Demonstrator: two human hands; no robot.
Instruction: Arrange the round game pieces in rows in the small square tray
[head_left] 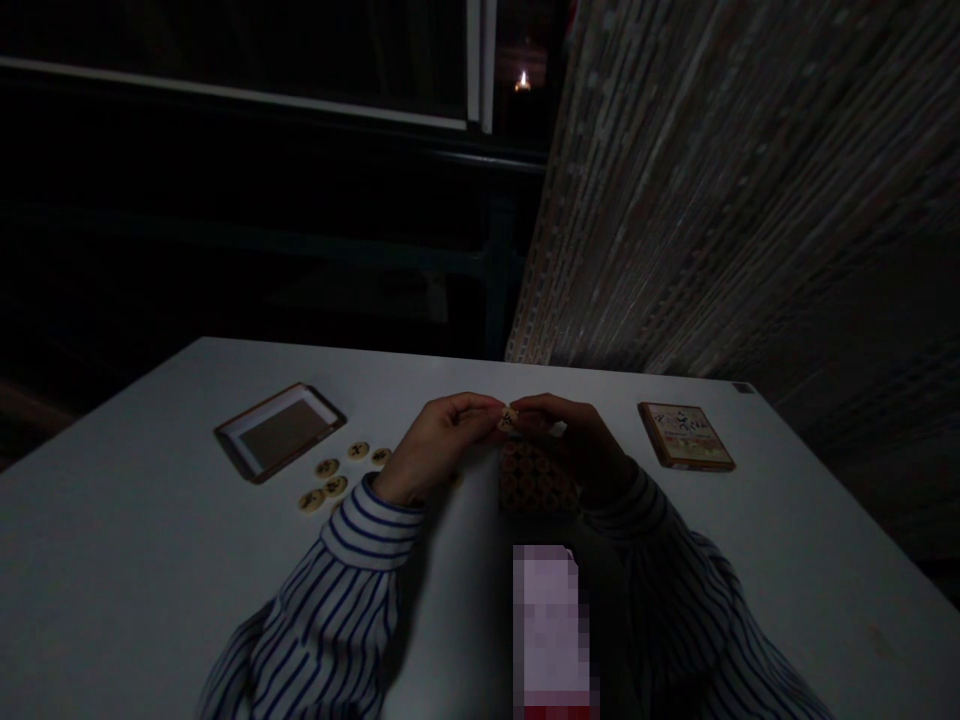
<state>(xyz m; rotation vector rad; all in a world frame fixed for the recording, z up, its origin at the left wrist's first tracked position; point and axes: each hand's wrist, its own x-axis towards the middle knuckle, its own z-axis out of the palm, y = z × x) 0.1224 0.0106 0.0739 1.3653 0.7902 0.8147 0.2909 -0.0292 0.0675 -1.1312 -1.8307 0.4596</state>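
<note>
Between the fingertips of my two hands is a round Chinese chess piece (508, 419) with a dark character on its face. My left hand (437, 440) pinches it from the left, and my right hand (577, 438) closes on its right side. Just below my right hand, rows of chess pieces (531, 485) lie packed together, partly covered by that hand. Left of my left hand several loose chess pieces (358, 451) lie on the white table (172, 540); the hand and sleeve hide some of them.
An open shallow box (281, 432) lies at the left. A closed box with a printed cover (687, 436) is at the right. Near my body is a blurred-out pale rectangle (551, 620). A string curtain (645, 190) hangs behind the table's far edge. The room is dim.
</note>
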